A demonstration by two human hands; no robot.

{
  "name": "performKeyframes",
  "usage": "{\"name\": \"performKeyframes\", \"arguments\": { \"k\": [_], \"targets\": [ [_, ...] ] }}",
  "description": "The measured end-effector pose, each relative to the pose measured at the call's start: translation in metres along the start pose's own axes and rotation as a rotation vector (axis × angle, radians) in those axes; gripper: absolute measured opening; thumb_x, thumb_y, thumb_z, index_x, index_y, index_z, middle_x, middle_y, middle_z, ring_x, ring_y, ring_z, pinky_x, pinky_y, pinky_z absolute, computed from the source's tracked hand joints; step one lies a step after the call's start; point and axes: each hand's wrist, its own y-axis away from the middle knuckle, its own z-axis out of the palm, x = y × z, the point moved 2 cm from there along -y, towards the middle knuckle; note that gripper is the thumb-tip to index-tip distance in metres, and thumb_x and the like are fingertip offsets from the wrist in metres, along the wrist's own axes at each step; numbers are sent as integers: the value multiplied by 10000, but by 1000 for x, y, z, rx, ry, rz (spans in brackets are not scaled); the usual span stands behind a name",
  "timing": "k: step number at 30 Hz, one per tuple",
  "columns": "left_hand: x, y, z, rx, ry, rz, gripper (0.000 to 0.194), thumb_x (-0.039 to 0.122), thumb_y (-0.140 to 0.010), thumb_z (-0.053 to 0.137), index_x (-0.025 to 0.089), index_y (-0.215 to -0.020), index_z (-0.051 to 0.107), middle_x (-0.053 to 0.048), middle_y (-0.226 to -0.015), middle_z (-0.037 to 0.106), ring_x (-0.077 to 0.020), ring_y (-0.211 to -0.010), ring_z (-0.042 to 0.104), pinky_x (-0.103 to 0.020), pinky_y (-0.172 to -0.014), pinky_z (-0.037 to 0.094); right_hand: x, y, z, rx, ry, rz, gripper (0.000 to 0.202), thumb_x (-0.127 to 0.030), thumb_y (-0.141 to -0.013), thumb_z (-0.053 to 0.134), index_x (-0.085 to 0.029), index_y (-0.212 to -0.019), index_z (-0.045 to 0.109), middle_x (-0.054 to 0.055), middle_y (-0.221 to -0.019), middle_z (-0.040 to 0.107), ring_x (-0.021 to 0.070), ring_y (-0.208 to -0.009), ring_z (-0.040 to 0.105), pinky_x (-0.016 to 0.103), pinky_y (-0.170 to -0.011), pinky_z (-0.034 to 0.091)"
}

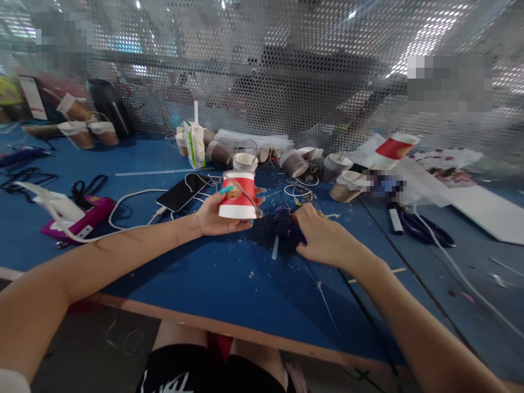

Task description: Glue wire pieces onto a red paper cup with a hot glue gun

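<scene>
Held in the left hand (pixel 210 217), just above the blue counter (pixel 184 273): a red-and-white tapered paper cup (pixel 239 210), wider end apparently downward. Grasped from the side, thumb across the front, other fingers passing beneath and behind. By the look of the material, likely light and springy, stiffer at the rim than along the wall, quick to dent under a hard squeeze; smooth, perhaps a little slippery. Best taken low around the wider end, fingers spread, pressure mild, well clear of the thin grey cord (pixel 250 200) across the side, probably flexible and poor as a grip.

Apart from the cup, to the right: the right hand (pixel 327 240), fingers bunched around a bulky dark navy object (pixel 282 225). Hard to identify, being so dark and blurred in outline. Just beneath, a flat translucent strip (pixel 275 247), upper end lost in shadow.

Hidden: the cup's interior and far wall, plus most right fingertips. Partly blocked behind the held cup: a round white cup with a thin loop handle (pixel 244 164). Masked by pixelation: a bluish thing (pixel 385 184) farther right. Cut off by the frame: both arms.
</scene>
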Motion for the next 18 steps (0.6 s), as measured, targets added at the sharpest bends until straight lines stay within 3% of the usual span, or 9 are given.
{"name": "performKeyframes", "arguments": {
  "k": [3, 5, 8, 10, 12, 15, 18],
  "targets": [
    [-4, -2, -6, 62, -120, 17, 621, 341, -571, 882, 168, -1130, 678, -66, -1102, 749, -204, -996, 702, -325, -899, 525, -3, -1, -7, 62, -9, 78, 189, -165, -714, 549, -177, -899, 513, 144, -987, 618, 302, -827, 667, 361, -623, 467],
    [-8, -1, -8, 96, -184, 13, 584, 315, -573, 895, 158, -1098, 694, -76, -1072, 757, -212, -989, 705, -353, -938, 516, 3, -2, -10, 166, -163, 122, 99, -193, -719, 536, -197, -813, 503, 120, -894, 638, 269, -726, 656, 356, -589, 460],
    [-12, 0, -8, 118, -241, -33, 613, 296, -545, 925, 156, -1097, 700, -81, -1024, 765, -222, -955, 714, -374, -919, 526, 14, -1, -9, 343, -709, 212, 71, -243, -661, 552, -226, -673, 484, 37, -639, 605, 190, -509, 585, 316, -468, 450],
    [-13, 1, -8, 141, -260, -42, 633, 301, -533, 937, 155, -1101, 699, -88, -1027, 765, -233, -957, 716, -386, -917, 530, 15, 3, -3, 397, -1138, 286, 122, -314, -639, 595, -233, -613, 508, -13, -469, 532, 161, -366, 503, 301, -364, 424],
    [-14, 1, -9, 153, -271, -23, 637, 309, -539, 934, 146, -1107, 695, -104, -1039, 761, -253, -977, 715, -408, -937, 522, 9, 9, 1, 437, -1426, 278, 238, -434, -643, 673, -233, -600, 553, -32, -382, 492, 168, -287, 463, 311, -285, 397],
    [-14, 0, -9, 160, -280, 6, 613, 275, -579, 914, 146, -1131, 682, -117, -1066, 754, -266, -999, 711, -438, -972, 501, -4, 18, 3, 493, -1510, 101, 391, -573, -656, 773, -221, -614, 609, -22, -385, 521, 177, -270, 480, 314, -251, 395],
    [-15, -1, -7, 196, -263, 33, 568, 258, -610, 902, 154, -1123, 683, -98, -1060, 752, -246, -988, 709, -432, -988, 495, -10, 22, 6, 566, -1398, 28, 389, -557, -736, 768, -212, -615, 634, -13, -431, 543, 150, -308, 500, 296, -300, 439]
  ]
}}
